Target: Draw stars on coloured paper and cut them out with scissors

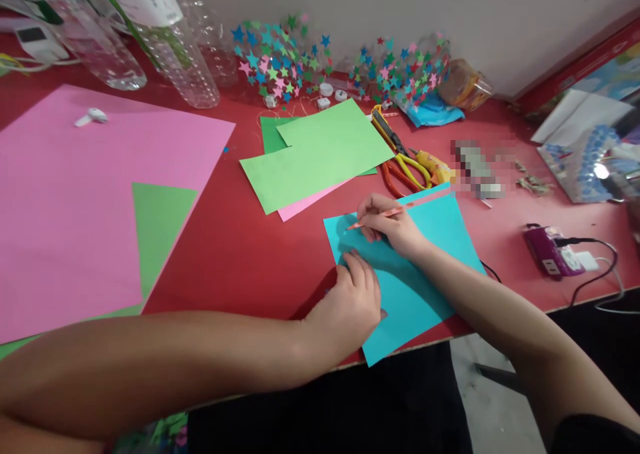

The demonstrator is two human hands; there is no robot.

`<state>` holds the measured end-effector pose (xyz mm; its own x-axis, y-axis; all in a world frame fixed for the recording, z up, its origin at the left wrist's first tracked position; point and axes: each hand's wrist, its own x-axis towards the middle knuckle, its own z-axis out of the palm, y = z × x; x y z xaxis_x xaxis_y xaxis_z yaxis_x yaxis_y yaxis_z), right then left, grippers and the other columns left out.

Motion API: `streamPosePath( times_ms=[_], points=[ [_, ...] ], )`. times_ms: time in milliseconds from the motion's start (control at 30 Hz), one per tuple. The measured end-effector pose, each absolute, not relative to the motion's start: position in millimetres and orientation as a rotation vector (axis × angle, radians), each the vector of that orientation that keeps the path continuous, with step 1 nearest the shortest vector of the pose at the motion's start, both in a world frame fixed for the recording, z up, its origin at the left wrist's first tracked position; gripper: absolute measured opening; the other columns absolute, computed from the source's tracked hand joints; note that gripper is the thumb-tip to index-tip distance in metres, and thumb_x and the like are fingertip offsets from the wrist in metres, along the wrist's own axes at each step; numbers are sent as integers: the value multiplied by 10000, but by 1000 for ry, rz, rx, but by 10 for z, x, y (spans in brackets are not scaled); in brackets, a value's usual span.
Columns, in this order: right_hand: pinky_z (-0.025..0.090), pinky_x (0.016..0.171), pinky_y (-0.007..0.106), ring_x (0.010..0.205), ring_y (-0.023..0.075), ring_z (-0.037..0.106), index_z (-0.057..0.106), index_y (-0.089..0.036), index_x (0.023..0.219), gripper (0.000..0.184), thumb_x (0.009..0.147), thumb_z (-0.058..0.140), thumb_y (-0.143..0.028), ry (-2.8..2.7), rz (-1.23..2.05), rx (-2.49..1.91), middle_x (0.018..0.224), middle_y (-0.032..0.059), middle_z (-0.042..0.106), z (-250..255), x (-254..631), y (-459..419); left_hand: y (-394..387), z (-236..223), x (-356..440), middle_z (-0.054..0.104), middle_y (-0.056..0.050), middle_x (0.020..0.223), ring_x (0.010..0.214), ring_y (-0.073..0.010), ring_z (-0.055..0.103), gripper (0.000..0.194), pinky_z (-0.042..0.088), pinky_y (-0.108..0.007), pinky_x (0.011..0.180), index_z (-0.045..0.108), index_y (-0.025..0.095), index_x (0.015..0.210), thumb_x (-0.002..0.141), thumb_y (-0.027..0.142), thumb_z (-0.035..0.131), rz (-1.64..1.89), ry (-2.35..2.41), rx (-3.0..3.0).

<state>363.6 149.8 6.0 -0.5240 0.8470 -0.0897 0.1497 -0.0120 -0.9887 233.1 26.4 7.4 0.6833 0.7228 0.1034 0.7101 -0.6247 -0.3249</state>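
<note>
A turquoise paper sheet lies at the near edge of the red table, one corner hanging over the edge. My left hand rests on the sheet's left side, fingers close together and pressed down on it. My right hand is closed round an orange pencil, whose tip touches the sheet near its upper left corner.
Light green sheets over a pink one lie behind. A large pink sheet with a green piece and an earbud fills the left. Scissors, a cutter, star-covered bottles, plastic bottles and a purple device with cable stand around.
</note>
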Motion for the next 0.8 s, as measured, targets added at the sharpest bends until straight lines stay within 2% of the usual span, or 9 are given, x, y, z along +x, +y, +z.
streamPosePath(
  times_ms=[167, 333, 433, 600, 700, 800],
  points=[
    [353, 484, 228, 495, 87, 480, 563, -186, 768, 42, 786, 566, -147, -1771, 1571, -1022, 561, -53, 569, 2, 3678, 1471, 285, 54, 2322, 670, -298, 1101, 988, -379, 667, 666, 565, -400, 790, 644, -52, 1142, 930, 549, 453, 22, -1077, -2529],
    [366, 506, 233, 495, 82, 482, 546, -186, 775, 50, 798, 564, -145, -1777, 1520, -1043, 563, -58, 575, 33, 3660, 1431, 333, 48, 2327, 702, -252, 1002, 874, -332, 696, 390, 571, -364, 716, 671, -15, 1066, 911, 270, 454, -12, -997, -2460],
    [365, 499, 234, 489, 82, 477, 542, -189, 772, 57, 816, 572, -167, -1788, 1519, -1046, 561, -59, 570, 35, 3660, 1420, 318, 30, 2318, 699, -245, 1045, 907, -326, 695, 384, 573, -365, 748, 671, -11, 1105, 869, 200, 454, -4, -1030, -2443],
    [362, 485, 242, 473, 88, 460, 527, -198, 761, 161, 894, 551, -286, -1691, 1507, -988, 543, -51, 555, 14, 3673, 1431, 263, 21, 2265, 641, -295, 1201, 1096, -384, 650, 454, 548, -439, 887, 629, 26, 1227, 858, 255, 499, 2, -1204, -2478],
    [394, 514, 241, 527, 99, 510, 533, -198, 793, 102, 860, 584, -255, -1628, 1454, -1075, 591, -38, 583, 27, 3672, 1457, 256, 21, 2252, 612, -348, 1207, 1099, -415, 646, 487, 555, -460, 843, 581, 30, 1278, 877, 291, 496, 48, -1246, -2482],
    [434, 586, 241, 635, 109, 560, 561, -193, 826, 63, 802, 619, -192, -1681, 1488, -1112, 704, -22, 621, 78, 3659, 1463, 267, 4, 2274, 607, -381, 1175, 1065, -425, 659, 488, 552, -464, 836, 582, -37, 1236, 876, 277, 486, 58, -1195, -2442]
  ],
)
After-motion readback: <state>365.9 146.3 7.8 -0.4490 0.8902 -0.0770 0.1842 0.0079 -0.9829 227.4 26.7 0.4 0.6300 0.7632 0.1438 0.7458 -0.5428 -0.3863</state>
